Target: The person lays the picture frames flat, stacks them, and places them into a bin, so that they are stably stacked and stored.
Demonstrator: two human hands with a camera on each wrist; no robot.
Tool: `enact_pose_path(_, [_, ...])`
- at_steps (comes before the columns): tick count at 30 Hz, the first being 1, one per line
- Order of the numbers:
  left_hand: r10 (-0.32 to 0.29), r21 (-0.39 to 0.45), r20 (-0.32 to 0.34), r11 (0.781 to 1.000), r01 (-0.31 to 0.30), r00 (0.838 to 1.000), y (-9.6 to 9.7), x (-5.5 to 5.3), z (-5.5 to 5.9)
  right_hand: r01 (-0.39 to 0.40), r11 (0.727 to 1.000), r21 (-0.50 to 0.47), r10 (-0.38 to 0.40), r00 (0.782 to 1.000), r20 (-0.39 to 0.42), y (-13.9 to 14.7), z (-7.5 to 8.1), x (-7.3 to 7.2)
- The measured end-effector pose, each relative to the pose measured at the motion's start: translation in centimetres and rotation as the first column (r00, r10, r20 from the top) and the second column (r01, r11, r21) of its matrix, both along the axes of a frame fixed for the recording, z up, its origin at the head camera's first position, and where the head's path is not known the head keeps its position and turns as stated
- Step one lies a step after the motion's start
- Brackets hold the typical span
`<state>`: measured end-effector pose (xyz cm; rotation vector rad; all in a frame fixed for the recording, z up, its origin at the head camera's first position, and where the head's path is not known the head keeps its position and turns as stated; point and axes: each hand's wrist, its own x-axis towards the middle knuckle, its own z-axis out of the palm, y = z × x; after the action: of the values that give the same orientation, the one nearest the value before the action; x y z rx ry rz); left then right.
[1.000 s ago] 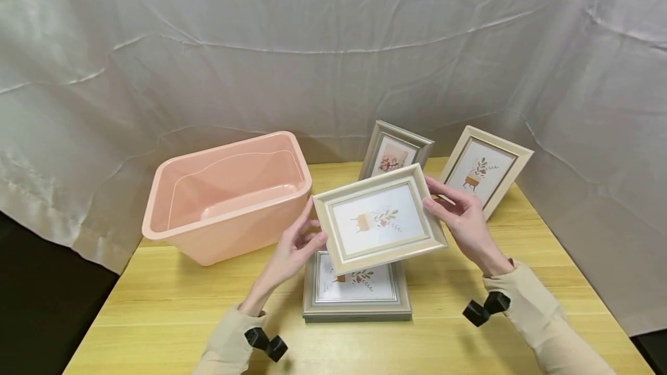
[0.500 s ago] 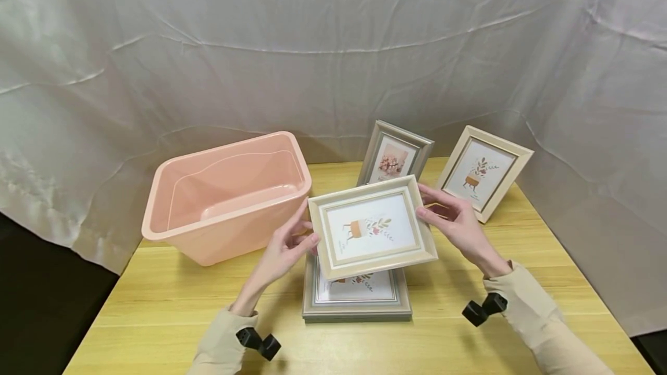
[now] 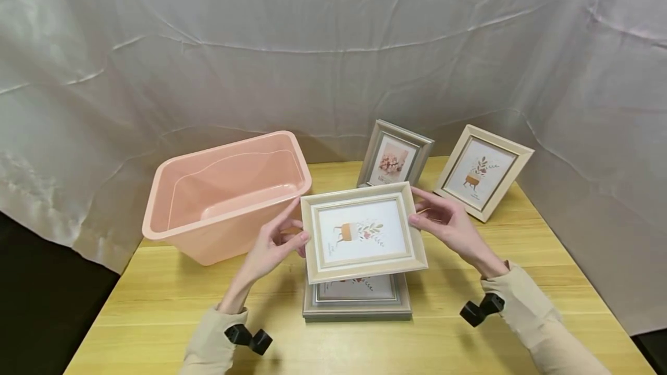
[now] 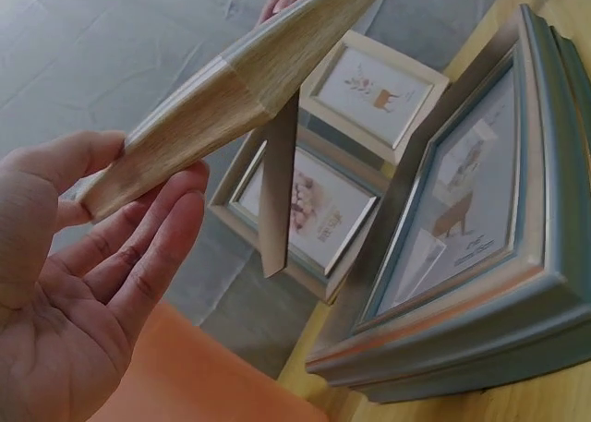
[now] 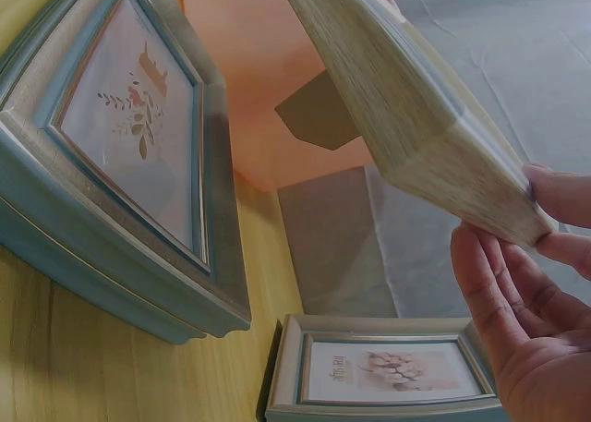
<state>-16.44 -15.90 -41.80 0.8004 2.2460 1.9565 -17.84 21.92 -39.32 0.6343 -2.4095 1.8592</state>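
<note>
A cream picture frame (image 3: 363, 232) with a plant-pot print is held in the air, its picture facing up toward the head camera. My left hand (image 3: 276, 247) pinches its left edge between thumb and fingers, and my right hand (image 3: 448, 227) grips the right edge in the same way. In the left wrist view a stand leg (image 4: 280, 196) sticks out from the back of the held frame. Right below it, apart from it, a stack of grey-brown picture frames (image 3: 357, 309) lies flat on the table, the top print partly covered.
A pink plastic bin (image 3: 229, 190) stands at the left back. Behind the held frame, a grey picture frame (image 3: 394, 155) with a pink flower print leans upright; right of it stands another cream picture frame (image 3: 482, 172). Grey cloth (image 3: 333, 45) hangs behind the wooden table (image 3: 469, 323).
Both hands have carried the cream picture frame a little left and toward me, levelling its tilt. It covers more of the stack's top print and uncovers more of the flower frame.
</note>
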Motion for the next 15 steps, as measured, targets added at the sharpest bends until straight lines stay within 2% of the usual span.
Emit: enact_pose_path(15, [-0.044, -0.028, 0.035, 0.999, 0.045, 0.998, -1.8, 0.0, 0.5, -0.1, 0.995, 0.01, 0.099, 0.988, 0.117, -0.6, -0.9, -0.3])
